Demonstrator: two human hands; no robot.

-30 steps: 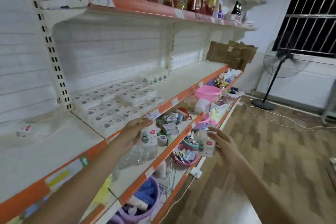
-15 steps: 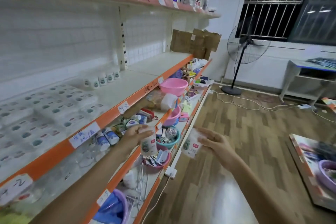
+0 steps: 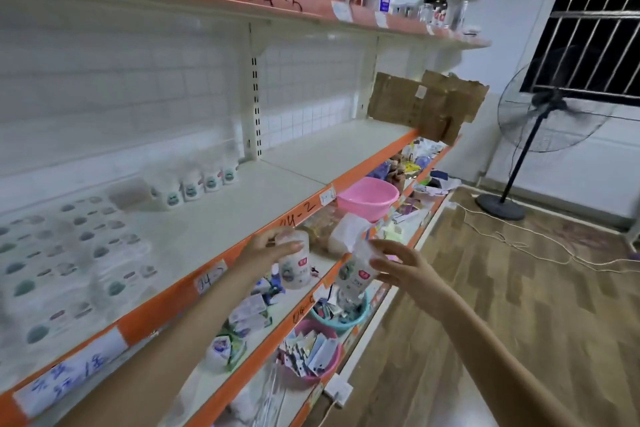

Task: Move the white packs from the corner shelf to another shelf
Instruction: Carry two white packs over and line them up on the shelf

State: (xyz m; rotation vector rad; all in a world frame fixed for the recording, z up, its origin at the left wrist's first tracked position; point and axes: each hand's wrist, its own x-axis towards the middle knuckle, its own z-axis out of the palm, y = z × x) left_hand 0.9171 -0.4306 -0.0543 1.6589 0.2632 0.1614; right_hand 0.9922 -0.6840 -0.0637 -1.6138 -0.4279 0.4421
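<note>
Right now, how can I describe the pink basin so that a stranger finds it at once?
Start at the long white shelf with the orange edge marked 04-2. Just below that edge, on the next shelf down, sits the pink basin, beyond the two hands. It is the biggest, shows nothing inside; the smaller teal bowl nearer you holds packets.

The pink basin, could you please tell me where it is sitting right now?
In the head view the pink basin sits on the shelf below the orange 04-2 edge, right of centre, beyond both hands and before the standing fan.
</note>
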